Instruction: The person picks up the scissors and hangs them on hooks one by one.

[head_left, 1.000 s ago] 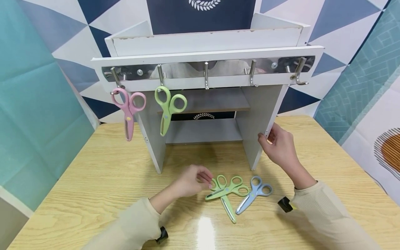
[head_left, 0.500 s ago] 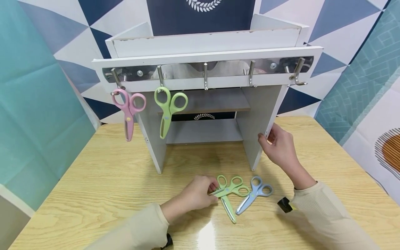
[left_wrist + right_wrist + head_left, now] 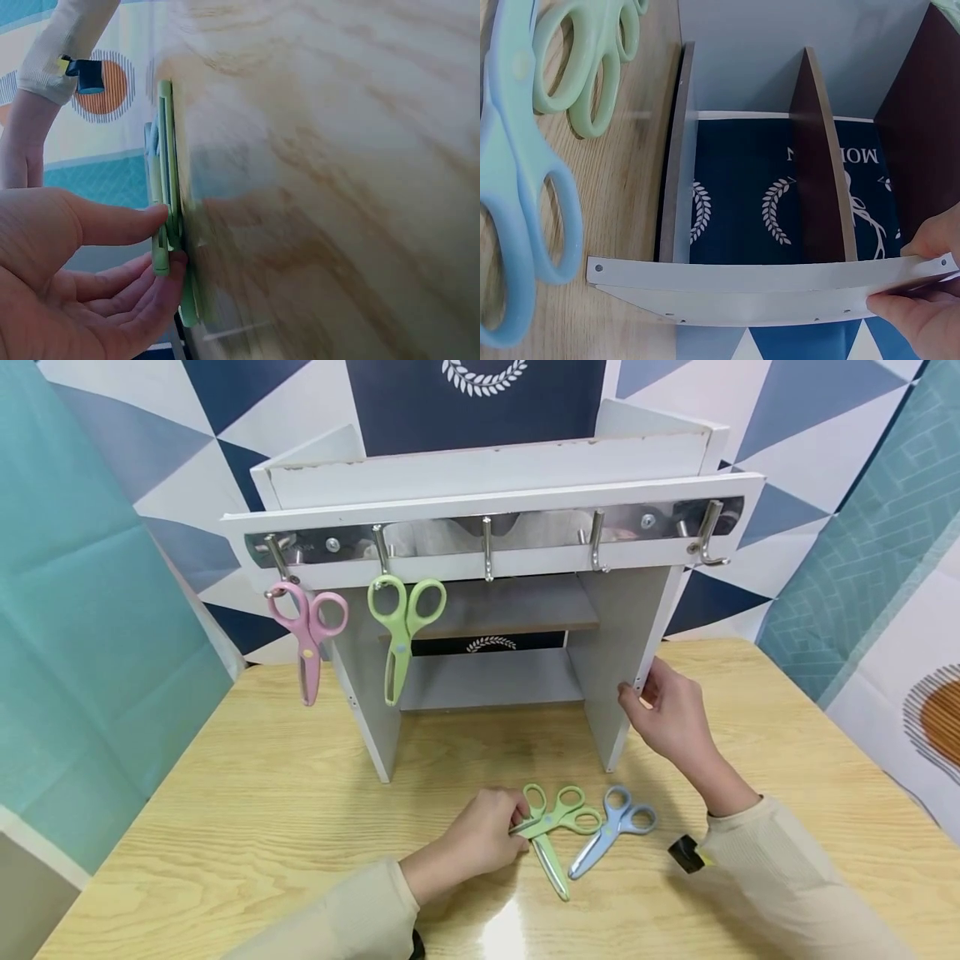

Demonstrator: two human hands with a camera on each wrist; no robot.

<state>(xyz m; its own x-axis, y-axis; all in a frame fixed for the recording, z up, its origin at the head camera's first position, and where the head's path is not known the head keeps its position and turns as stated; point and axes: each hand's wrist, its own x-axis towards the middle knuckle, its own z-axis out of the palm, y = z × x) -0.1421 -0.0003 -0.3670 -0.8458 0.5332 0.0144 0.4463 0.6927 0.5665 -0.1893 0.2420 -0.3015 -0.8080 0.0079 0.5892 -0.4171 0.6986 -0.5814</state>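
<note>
1. Fingers and thumb of our left hand (image 3: 483, 831), in the head view, are clamped on the blade end of the upper green scissors (image 3: 547, 820), which lie at three o'clock from that hand, crossed over the lower green scissors (image 3: 551, 864) on the table (image 3: 262, 827).
2. Just beyond them, also toward three o'clock, we see the blue scissors (image 3: 609, 832), blades pointing to seven.
3. At two o'clock from the left hand, our right hand (image 3: 667, 714) has its thumb and fingers clamped on the front edge of the side panel of the shelf (image 3: 491, 681).
4. Along the shelf's top runs a hook rail (image 3: 540, 527); the pink scissors (image 3: 308, 635) hang from its leftmost hook and the hanging green scissors (image 3: 400, 639) from the next, tips toward six.
5. Left wrist view: we pinch the upper green scissors between thumb and fingers; they show edge-on. Our right sleeve (image 3: 45, 75) is near ten.
6. Right wrist view: our fingers grip the panel at four o'clock; the blue scissors sit at nine. Dark cloth (image 3: 739, 165) shows through the shelf.
</note>
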